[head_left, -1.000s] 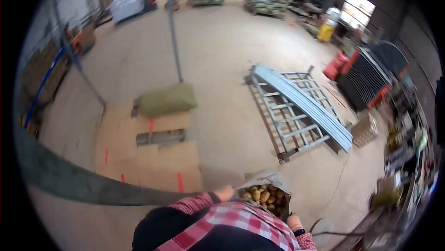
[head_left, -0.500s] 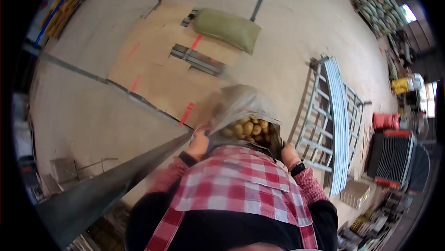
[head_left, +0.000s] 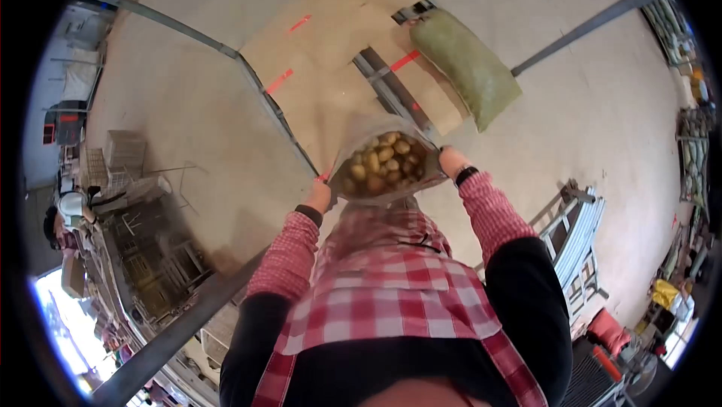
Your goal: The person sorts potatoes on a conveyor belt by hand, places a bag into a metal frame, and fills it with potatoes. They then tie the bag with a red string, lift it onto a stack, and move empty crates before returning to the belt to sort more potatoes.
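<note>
An open sack (head_left: 353, 136) full of potatoes (head_left: 383, 163) is in front of my apron, its mouth spread wide toward me. My left hand (head_left: 319, 195) is closed on the left edge of its rim. On the right, my right hand (head_left: 453, 161) grips the opposite edge. The lower part of the sack is hidden. Beyond it, a filled green sack (head_left: 466, 65) lies on a cardboard-covered area (head_left: 331, 31) marked with red tape, beside a dark slot with a metal bar (head_left: 391, 87).
Metal bars (head_left: 278, 118) frame the cardboard at the left, and another (head_left: 587, 27) runs to the upper right. A metal ladder-like rack (head_left: 579, 242) lies at the right. Wooden and metal items (head_left: 150, 249) fill the lower left. Stacked sacks (head_left: 693, 155) stand far right.
The view has turned, so the cardboard and green sack appear further right. Both hands have moved away from my body with the potato sack, and its mouth is spread wider.
</note>
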`<state>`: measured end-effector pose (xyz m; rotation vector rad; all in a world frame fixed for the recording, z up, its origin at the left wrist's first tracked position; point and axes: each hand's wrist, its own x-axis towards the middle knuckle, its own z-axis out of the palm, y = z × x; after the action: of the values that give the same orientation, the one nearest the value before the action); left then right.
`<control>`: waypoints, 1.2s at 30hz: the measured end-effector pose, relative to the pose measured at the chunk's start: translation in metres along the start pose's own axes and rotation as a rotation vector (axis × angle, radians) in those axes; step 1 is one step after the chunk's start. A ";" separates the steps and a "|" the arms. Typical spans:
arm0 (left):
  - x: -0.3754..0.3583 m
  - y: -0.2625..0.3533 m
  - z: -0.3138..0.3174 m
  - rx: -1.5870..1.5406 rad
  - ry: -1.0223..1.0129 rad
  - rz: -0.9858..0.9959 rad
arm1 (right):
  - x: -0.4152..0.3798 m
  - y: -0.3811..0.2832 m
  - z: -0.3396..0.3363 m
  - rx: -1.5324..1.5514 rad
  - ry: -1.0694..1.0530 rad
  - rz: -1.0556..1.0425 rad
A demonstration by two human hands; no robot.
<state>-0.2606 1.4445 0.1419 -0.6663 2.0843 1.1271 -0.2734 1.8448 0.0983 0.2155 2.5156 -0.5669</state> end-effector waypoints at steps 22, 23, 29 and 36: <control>-0.099 0.182 -0.020 0.131 -0.849 0.615 | -0.135 -0.149 -0.074 1.090 0.408 -0.240; -0.099 0.192 -0.029 0.418 -0.621 1.001 | -0.142 -0.152 -0.098 0.901 0.504 -0.397; -0.085 0.210 0.002 0.828 -0.526 1.494 | -0.155 -0.169 -0.141 0.515 0.431 -0.515; -0.077 0.169 -0.070 -0.215 -0.907 0.419 | -0.137 -0.119 0.022 1.711 -0.275 0.086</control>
<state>-0.3500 1.4773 0.3155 0.2170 1.3363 1.5223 -0.1797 1.7234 0.1984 0.7329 1.1236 -2.2993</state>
